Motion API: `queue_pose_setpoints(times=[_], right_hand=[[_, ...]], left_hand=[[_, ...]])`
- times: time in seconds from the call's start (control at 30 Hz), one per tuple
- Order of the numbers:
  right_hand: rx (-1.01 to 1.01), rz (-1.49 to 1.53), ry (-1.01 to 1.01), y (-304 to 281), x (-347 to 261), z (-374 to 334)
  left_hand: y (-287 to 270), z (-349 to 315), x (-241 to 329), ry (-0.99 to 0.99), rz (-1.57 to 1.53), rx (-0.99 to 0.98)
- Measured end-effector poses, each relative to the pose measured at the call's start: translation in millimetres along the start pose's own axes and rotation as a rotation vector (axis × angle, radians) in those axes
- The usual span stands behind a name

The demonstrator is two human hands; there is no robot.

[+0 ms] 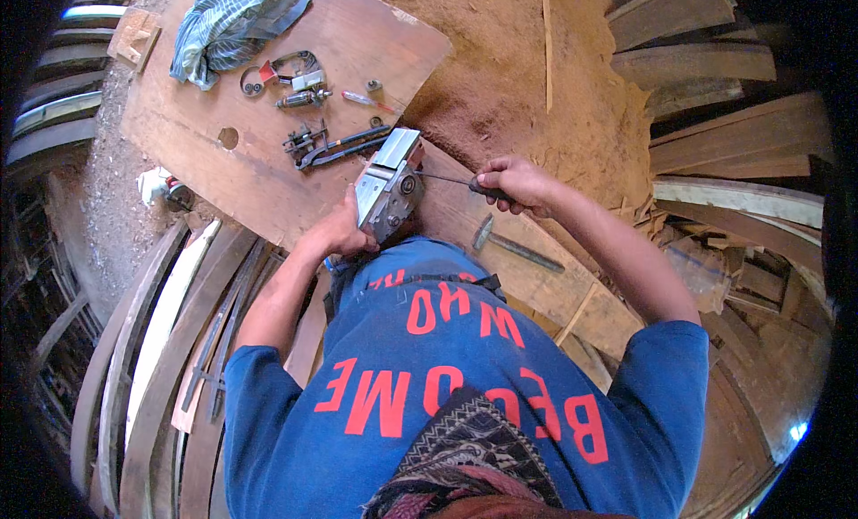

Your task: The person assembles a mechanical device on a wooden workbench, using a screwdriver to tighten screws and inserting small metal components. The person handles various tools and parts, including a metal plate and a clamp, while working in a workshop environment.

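Note:
My left hand is wrapped round the near end of a silver metal tool body, which looks like an electric hand planer. It is tilted just beyond my lap, with a round part showing on its right side. In my right hand is a screwdriver, gripped by its dark handle. The thin shaft points left and its tip meets the planer's side near the round part; the exact contact is too small to tell. A hammer lies on the wood below my right hand.
Beyond the planer, a plywood board bears pliers, a motor armature, a marker and a checked cloth. Stacked timber lines the left, and more planks stand right. Sawdust covers the ground ahead.

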State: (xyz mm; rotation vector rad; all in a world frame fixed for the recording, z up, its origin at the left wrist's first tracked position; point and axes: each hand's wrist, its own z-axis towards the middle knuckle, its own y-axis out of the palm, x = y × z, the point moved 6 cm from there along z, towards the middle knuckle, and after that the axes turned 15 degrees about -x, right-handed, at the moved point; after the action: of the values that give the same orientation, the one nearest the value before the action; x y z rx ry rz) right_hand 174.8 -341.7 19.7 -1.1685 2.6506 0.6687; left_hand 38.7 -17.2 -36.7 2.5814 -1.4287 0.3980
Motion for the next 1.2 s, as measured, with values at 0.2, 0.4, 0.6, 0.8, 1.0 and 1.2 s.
queue_pose_setpoints(times=[0.2,0.4,0.6,0.8,1.0,1.2], right_hand=[[0.343,-1.031,-0.517,23.7,-29.1,-33.6],[0.367,-0.996,-0.618,28.2,-30.9,-29.4],[0.135,-0.322,-0.033,6.6,-21.0,-16.7],[0.277,-1.335,-0.562,43.2,-32.5,-35.1],[0.049,-0.163,-0.089,4.6,-13.7,-4.6],[0.269,-0.733,-0.498,13.4,-23.6,-18.5]], left_hand=[[-5.2,-7.0,6.6,0.037,0.027,0.043],[-4.0,-6.2,4.1,0.035,0.005,0.027],[-3.3,-3.4,2.6,0.015,0.048,0.023],[-2.8,-7.3,5.1,0.029,0.048,0.03],[-3.3,-4.1,4.9,0.031,0.058,0.042],[-9.8,-16.1,16.6,0.027,0.032,0.028]])
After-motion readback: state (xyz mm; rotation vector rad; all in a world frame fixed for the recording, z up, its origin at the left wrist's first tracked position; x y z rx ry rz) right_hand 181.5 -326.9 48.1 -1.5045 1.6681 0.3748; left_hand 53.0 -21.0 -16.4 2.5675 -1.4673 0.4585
